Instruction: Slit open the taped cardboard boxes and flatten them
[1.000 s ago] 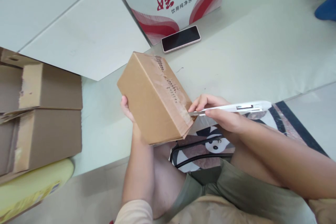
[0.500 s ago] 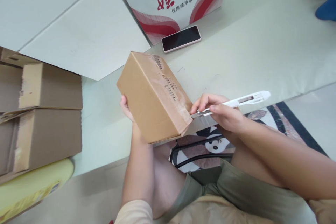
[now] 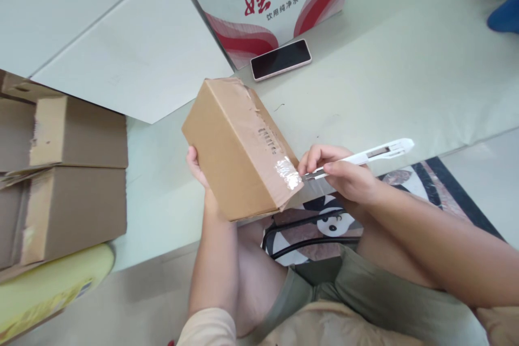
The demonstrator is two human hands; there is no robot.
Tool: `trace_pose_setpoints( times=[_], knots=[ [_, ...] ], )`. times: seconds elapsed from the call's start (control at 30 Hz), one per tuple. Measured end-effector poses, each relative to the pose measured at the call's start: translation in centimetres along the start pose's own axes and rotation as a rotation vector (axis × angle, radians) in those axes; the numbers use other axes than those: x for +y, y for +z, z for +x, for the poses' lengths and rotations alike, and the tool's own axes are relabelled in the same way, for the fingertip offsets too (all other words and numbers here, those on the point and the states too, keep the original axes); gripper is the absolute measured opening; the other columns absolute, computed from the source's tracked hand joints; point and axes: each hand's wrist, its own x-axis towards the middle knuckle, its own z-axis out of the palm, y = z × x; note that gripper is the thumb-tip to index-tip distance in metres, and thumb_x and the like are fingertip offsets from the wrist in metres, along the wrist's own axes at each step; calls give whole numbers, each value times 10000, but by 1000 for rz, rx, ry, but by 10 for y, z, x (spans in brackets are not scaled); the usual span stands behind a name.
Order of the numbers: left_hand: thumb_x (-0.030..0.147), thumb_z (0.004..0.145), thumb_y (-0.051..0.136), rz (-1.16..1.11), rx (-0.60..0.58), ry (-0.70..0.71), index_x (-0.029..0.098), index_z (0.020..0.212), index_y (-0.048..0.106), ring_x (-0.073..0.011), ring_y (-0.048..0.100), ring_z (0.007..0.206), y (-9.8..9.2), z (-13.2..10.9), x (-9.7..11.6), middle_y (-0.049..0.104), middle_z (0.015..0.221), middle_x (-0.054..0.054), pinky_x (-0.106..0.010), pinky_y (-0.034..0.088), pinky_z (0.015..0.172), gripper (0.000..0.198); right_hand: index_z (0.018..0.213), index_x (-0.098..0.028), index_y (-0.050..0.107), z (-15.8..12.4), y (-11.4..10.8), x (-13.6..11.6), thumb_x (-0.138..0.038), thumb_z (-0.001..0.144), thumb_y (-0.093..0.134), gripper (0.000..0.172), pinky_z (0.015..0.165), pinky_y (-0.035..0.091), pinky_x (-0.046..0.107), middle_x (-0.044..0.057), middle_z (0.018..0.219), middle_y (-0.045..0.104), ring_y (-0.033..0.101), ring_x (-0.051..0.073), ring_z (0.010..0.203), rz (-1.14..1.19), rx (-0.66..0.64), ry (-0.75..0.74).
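A brown cardboard box (image 3: 235, 162) is tilted over the table's near edge, its taped flap facing up and right. My left hand (image 3: 195, 166) grips the box from its left side; most of the fingers are hidden behind it. In my right hand (image 3: 340, 170) is a white utility knife (image 3: 375, 152), held between thumb and fingers. Its blade points left and meets the box at the lower right end of the flap, where the tip is hidden. Clear tape (image 3: 288, 173) shines on the flap near the blade.
A pink-edged phone (image 3: 281, 59) lies on the pale table (image 3: 389, 75) before a white and red carton (image 3: 275, 5). White panels (image 3: 138, 54) stand at upper left. Open cardboard boxes (image 3: 85, 211) and a yellow container (image 3: 60, 286) are at left. Something blue (image 3: 505, 15) shows at far right.
The flap edge near the knife has lifted and shifted slightly right, and its tape now catches the light. The blade tip has gone from sight at that edge.
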Motion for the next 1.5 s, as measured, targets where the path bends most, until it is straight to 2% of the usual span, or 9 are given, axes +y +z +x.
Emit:
trace_pose_setpoints(
  times=[0.1, 0.2, 0.33, 0.47, 0.57, 0.73, 0.9, 1.1, 1.5],
  knots=[
    [616, 828, 550, -66, -49, 20, 201, 1034, 675, -220, 669, 831, 0, 3, 1, 746, 897, -50, -374, 551, 800, 480, 774, -194, 663, 1, 1, 0, -334, 776, 675, 140, 740, 459, 350, 54, 807, 716, 613, 197, 723, -11, -4, -4],
    [568, 871, 523, -44, -35, 70, 195, 1000, 673, -203, 669, 799, 5, 2, 2, 735, 851, -44, -352, 547, 803, 422, 773, -193, 658, 2, 1, 0, -318, 777, 661, 125, 736, 451, 350, 51, 796, 706, 606, 193, 714, -10, -9, -7],
    [578, 909, 459, -23, -37, 81, 198, 1027, 678, -212, 671, 808, 8, -1, 2, 726, 854, -49, -359, 542, 817, 454, 764, -192, 662, 2, 0, 0, -302, 764, 664, 110, 724, 444, 343, 49, 786, 709, 608, 192, 706, 14, -16, -7],
    [582, 892, 503, -17, -29, 74, 218, 1120, 666, -235, 676, 848, 8, -2, 3, 722, 863, -47, -377, 535, 841, 459, 760, -193, 661, 3, -1, 1, -310, 763, 663, 117, 726, 449, 351, 51, 780, 706, 607, 195, 696, 18, -24, -4],
    [572, 898, 505, -49, -50, 62, 209, 1112, 664, -222, 681, 821, 8, -2, 3, 730, 866, -49, -371, 546, 834, 450, 762, -192, 661, 4, -2, 2, -304, 767, 662, 112, 719, 447, 349, 48, 773, 701, 603, 192, 691, 25, -32, -6],
    [576, 940, 384, -76, -73, 54, 198, 1096, 683, -205, 696, 789, 8, -2, 3, 729, 840, -46, -355, 571, 815, 506, 760, -189, 668, 4, -4, 3, -297, 775, 662, 109, 708, 441, 338, 47, 772, 702, 603, 188, 698, 29, -31, -11],
    [599, 883, 483, -99, -50, 28, 215, 1113, 684, -212, 696, 789, 7, -1, 2, 722, 853, -34, -361, 566, 819, 490, 762, -183, 657, 4, -3, 3, -313, 781, 662, 132, 707, 439, 332, 50, 767, 689, 593, 182, 685, 12, -15, -14],
    [589, 903, 448, -74, -74, 52, 215, 1097, 695, -215, 706, 767, 7, 0, 1, 738, 864, -38, -364, 578, 801, 487, 762, -180, 674, 3, -4, 4, -301, 784, 666, 124, 686, 424, 324, 52, 765, 693, 594, 184, 695, 36, -17, -4],
    [591, 865, 517, -89, -82, 36, 197, 1144, 680, -232, 705, 806, 5, 2, 1, 742, 887, -55, -379, 574, 826, 510, 773, -174, 666, 2, -3, 3, -281, 787, 649, 110, 685, 416, 324, 53, 770, 695, 589, 179, 695, 38, -30, -2]
  ],
)
